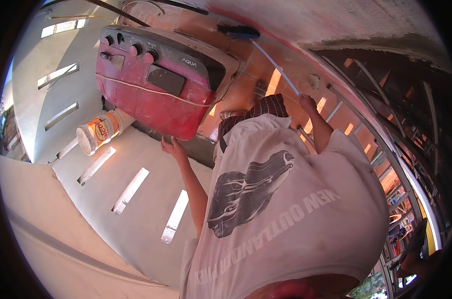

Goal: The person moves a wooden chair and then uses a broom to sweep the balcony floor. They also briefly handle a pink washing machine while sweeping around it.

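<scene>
My right hand (308, 103) is wrapped round the pale blue handle of a broom (278, 67). The broom's blue head with dark bristles rests on the tiled floor by the pink wall. My left hand (172, 148) holds nothing, its fingers apart, near the lower edge of a washing machine (136, 99). Whether it touches the machine, I cannot tell. The machine has a red top, a dark control panel with several knobs, and a pale cord lying across it.
A white and orange bucket (99, 132) lies on its side left of the machine. A pale wall (106, 199) with slots runs along the left. Metal bars and a rack (380, 129) stand to the right. Sunlit orange tiles (246, 74) cover the floor.
</scene>
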`<state>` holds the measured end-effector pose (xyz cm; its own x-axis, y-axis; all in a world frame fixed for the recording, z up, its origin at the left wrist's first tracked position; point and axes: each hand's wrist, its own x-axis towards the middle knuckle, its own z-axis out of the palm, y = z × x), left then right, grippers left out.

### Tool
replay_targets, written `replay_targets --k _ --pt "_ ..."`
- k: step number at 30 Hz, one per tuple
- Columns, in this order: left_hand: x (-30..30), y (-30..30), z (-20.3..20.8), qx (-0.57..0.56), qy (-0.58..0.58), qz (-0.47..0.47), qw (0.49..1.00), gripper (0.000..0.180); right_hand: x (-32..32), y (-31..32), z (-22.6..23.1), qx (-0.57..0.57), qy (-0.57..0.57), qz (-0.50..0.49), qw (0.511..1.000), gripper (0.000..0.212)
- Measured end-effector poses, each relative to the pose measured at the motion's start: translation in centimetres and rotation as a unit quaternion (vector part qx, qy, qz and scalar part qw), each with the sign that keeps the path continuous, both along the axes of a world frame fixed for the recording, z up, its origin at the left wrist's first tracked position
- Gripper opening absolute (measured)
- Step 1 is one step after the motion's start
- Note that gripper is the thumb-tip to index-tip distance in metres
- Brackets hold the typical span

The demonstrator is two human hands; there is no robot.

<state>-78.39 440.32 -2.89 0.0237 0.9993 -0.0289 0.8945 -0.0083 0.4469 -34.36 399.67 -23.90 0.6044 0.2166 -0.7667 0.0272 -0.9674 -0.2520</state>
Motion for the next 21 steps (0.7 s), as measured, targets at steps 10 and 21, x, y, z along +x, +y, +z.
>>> replay_targets --k 10,21 --pt "6.7 4.6 -5.1 -0.222 -0.059 0.318 0.92 0.118 -16.1 -25.0 12.0 -0.007 0.044 -0.264 0.963 0.036" --pt "5.8 5.2 -6.2 -0.238 -0.074 0.298 0.921 0.135 -8.9 -12.1 16.0 0.07 0.157 -0.209 0.963 0.042"
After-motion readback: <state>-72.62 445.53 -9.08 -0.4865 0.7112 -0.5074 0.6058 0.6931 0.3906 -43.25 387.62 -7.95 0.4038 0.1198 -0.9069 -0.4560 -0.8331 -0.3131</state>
